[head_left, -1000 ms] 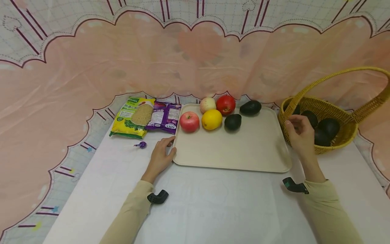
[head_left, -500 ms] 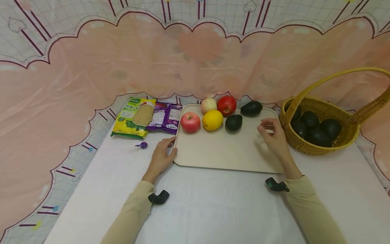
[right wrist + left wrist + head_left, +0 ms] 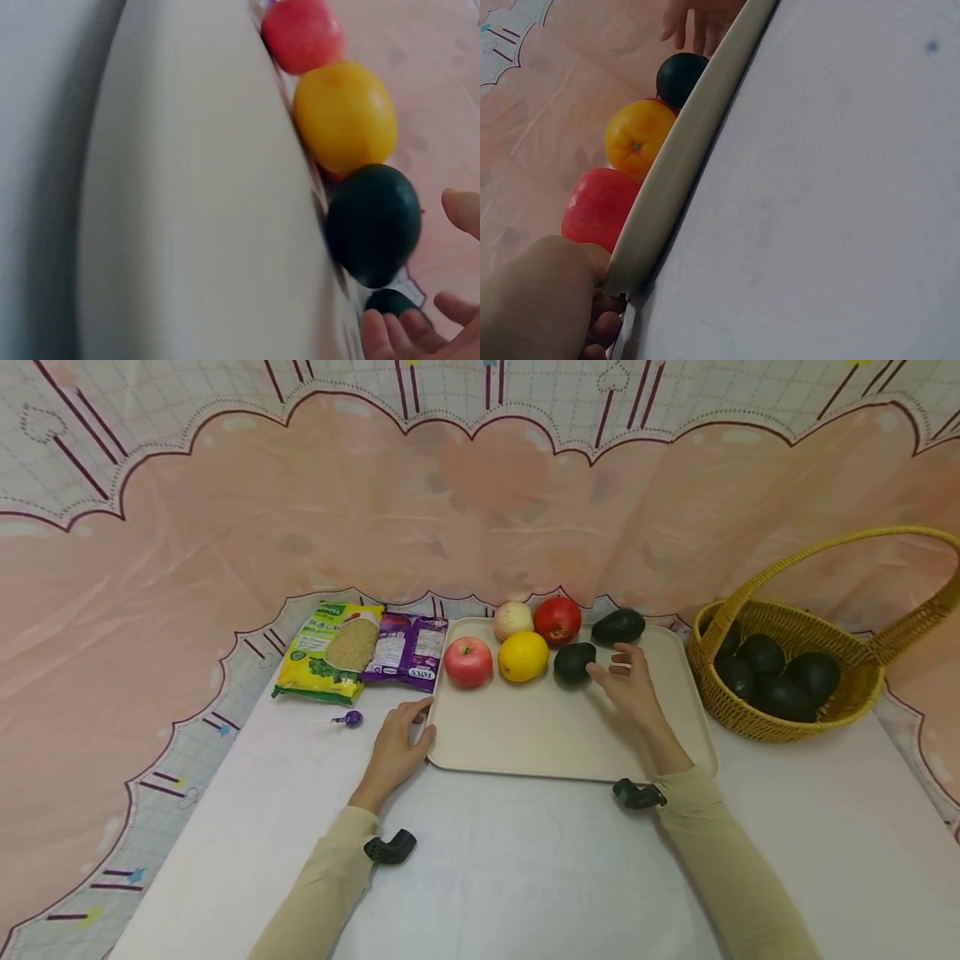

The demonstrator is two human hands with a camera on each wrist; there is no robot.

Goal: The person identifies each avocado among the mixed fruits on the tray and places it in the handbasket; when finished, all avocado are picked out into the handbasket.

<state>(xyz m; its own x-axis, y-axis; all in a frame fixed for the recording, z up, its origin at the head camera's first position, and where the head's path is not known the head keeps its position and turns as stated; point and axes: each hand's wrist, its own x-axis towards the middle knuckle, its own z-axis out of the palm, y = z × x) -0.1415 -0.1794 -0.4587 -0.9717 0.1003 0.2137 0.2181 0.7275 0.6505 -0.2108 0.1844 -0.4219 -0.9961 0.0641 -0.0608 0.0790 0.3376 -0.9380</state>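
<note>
My left hand (image 3: 395, 743) holds the left edge of a beige tray (image 3: 525, 735), thumb at the rim and fingers curled below it in the left wrist view. Over the tray's right half, my right hand (image 3: 630, 685) spreads its thumb and fingers around nothing. Its thumb tip overlaps the right side of a dark green avocado (image 3: 574, 663) in the head view; the right wrist view shows a gap to this avocado (image 3: 375, 225). A second avocado (image 3: 618, 627) lies behind the hand. Left of the near avocado sit a yellow orange-like fruit (image 3: 523, 657) and a red apple (image 3: 468, 662).
A pomegranate (image 3: 557, 620) and a pale round fruit (image 3: 513, 622) lie at the tray's back edge. Right of the tray stands a wicker basket (image 3: 847, 635) with several avocados and a tall handle. On the left are a yellow packet (image 3: 322, 652), a purple packet (image 3: 408, 647) and a lollipop (image 3: 351, 718).
My right hand has moved left from the basket's rim, across the tray's right side, to the near avocado. My left hand and the fruit have stayed where they were.
</note>
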